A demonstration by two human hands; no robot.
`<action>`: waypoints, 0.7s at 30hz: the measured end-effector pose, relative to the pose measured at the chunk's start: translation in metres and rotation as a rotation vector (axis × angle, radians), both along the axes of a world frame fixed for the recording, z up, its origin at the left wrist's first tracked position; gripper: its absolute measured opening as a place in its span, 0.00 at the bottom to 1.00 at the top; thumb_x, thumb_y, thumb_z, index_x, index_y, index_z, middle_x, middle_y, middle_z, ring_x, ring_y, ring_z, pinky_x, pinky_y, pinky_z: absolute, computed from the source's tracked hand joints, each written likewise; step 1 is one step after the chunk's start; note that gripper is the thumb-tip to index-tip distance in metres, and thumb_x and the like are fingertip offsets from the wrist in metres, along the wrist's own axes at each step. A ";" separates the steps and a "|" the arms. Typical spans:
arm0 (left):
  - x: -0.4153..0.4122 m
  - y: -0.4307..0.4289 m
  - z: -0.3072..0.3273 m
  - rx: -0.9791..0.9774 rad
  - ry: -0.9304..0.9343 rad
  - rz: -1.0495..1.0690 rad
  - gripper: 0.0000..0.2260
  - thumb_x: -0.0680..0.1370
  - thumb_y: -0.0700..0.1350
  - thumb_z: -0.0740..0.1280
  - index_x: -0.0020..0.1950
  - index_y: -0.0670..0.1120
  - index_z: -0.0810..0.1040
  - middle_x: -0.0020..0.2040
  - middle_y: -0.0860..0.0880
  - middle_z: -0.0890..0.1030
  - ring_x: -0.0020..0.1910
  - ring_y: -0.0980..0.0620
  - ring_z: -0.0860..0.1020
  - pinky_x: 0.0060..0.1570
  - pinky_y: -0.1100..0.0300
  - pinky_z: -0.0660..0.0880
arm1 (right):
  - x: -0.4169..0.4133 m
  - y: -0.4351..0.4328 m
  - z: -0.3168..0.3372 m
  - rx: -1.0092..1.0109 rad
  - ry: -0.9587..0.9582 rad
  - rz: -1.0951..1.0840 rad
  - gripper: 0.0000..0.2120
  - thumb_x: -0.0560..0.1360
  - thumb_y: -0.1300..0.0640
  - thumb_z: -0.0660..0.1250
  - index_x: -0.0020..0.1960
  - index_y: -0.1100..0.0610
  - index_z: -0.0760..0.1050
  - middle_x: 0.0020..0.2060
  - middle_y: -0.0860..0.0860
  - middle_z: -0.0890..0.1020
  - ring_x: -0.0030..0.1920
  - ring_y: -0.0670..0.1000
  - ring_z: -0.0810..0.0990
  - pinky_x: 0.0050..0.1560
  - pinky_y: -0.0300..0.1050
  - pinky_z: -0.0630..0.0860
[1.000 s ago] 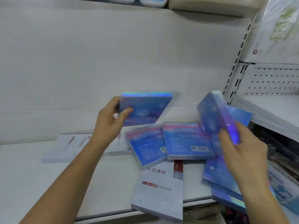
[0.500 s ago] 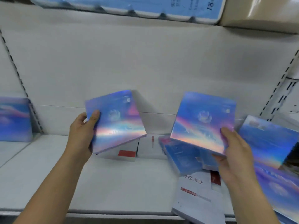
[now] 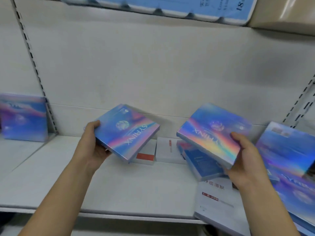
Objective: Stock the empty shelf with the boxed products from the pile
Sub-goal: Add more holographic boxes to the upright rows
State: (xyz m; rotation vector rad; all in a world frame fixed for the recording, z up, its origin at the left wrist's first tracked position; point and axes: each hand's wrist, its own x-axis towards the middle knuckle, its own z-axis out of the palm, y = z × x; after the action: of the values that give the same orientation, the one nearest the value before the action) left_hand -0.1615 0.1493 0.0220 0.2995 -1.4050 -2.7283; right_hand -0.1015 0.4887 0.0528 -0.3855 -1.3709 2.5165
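white shelving fills the view: a pale back panel (image 3: pixel 153 65) over a mostly bare shelf board (image 3: pixel 119 184), the pile (image 3: pixel 202 160) of flat boxes slumped at its right end. one iridescent blue box (image 3: pixel 23 116) stands in the next bay left. above the board each hand carries another, tilted: the left hand (image 3: pixel 92 147) curls round the left box (image 3: pixel 126 133) at its edge, the right hand (image 3: pixel 245 160) pinches the right box (image 3: pixel 213 133) at a corner, thumb on top. that corner grip on glossy card could slip, and a forearm could knock the white box (image 3: pixel 216 201) overhanging the front lip. both held faces read "syrinx"; the white box bears chinese characters.
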 end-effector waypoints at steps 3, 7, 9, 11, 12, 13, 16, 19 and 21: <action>0.002 0.009 0.002 0.005 0.033 -0.009 0.23 0.80 0.55 0.60 0.73 0.49 0.74 0.63 0.48 0.83 0.62 0.46 0.81 0.64 0.46 0.75 | 0.007 0.010 0.001 0.047 0.009 0.012 0.17 0.81 0.45 0.64 0.68 0.46 0.76 0.57 0.48 0.86 0.56 0.54 0.86 0.53 0.57 0.82; 0.006 0.023 0.004 0.099 0.000 0.037 0.19 0.80 0.50 0.62 0.70 0.47 0.75 0.62 0.46 0.84 0.59 0.47 0.83 0.52 0.51 0.82 | 0.016 0.022 0.005 0.056 0.024 0.151 0.19 0.80 0.47 0.65 0.69 0.51 0.75 0.58 0.52 0.85 0.52 0.55 0.87 0.42 0.59 0.84; 0.008 0.029 0.006 0.100 -0.032 0.028 0.11 0.80 0.45 0.65 0.62 0.46 0.77 0.60 0.44 0.83 0.53 0.46 0.84 0.44 0.53 0.84 | 0.017 0.029 0.003 0.120 0.031 0.187 0.25 0.72 0.60 0.70 0.69 0.51 0.73 0.59 0.55 0.85 0.52 0.57 0.86 0.44 0.60 0.84; 0.011 0.035 0.007 0.078 -0.032 -0.032 0.09 0.79 0.39 0.66 0.59 0.45 0.78 0.59 0.42 0.83 0.52 0.43 0.85 0.44 0.49 0.84 | 0.017 0.034 -0.002 0.226 0.051 0.200 0.33 0.68 0.70 0.70 0.69 0.50 0.72 0.61 0.56 0.83 0.56 0.59 0.85 0.50 0.64 0.82; 0.013 0.037 0.007 0.076 -0.030 -0.061 0.11 0.78 0.37 0.66 0.60 0.44 0.78 0.60 0.41 0.82 0.53 0.42 0.85 0.46 0.48 0.84 | 0.017 0.036 -0.003 0.281 0.057 0.207 0.35 0.67 0.73 0.69 0.69 0.49 0.72 0.61 0.56 0.83 0.56 0.59 0.85 0.51 0.61 0.83; 0.015 0.038 0.007 0.084 -0.036 -0.089 0.14 0.77 0.35 0.65 0.62 0.43 0.77 0.61 0.40 0.82 0.54 0.41 0.85 0.48 0.45 0.84 | 0.018 0.037 -0.003 0.325 0.071 0.209 0.35 0.67 0.74 0.69 0.69 0.48 0.72 0.60 0.55 0.83 0.55 0.57 0.85 0.48 0.57 0.84; 0.018 0.041 0.007 0.106 -0.053 -0.150 0.20 0.74 0.32 0.65 0.65 0.45 0.77 0.60 0.39 0.83 0.58 0.38 0.83 0.54 0.38 0.81 | 0.016 0.043 0.001 0.391 0.119 0.165 0.33 0.70 0.76 0.68 0.67 0.49 0.76 0.53 0.52 0.87 0.48 0.53 0.86 0.42 0.48 0.85; 0.019 0.047 0.007 0.127 -0.078 -0.104 0.12 0.76 0.40 0.66 0.59 0.47 0.78 0.51 0.42 0.86 0.51 0.41 0.84 0.53 0.43 0.82 | 0.010 0.051 0.005 0.340 0.153 0.076 0.26 0.73 0.74 0.67 0.66 0.55 0.78 0.50 0.53 0.86 0.46 0.51 0.84 0.43 0.44 0.84; 0.020 0.051 0.006 0.158 -0.106 -0.059 0.09 0.77 0.47 0.68 0.57 0.48 0.77 0.47 0.43 0.86 0.45 0.43 0.83 0.48 0.51 0.79 | 0.008 0.055 0.006 0.265 0.172 0.027 0.18 0.74 0.72 0.67 0.61 0.59 0.81 0.50 0.54 0.86 0.46 0.52 0.84 0.44 0.43 0.83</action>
State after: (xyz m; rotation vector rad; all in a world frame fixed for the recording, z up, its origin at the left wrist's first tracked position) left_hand -0.1420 0.2000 0.0280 0.4238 -1.2408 -2.9182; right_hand -0.0938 0.5432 0.0588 -0.0961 -1.6183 2.2840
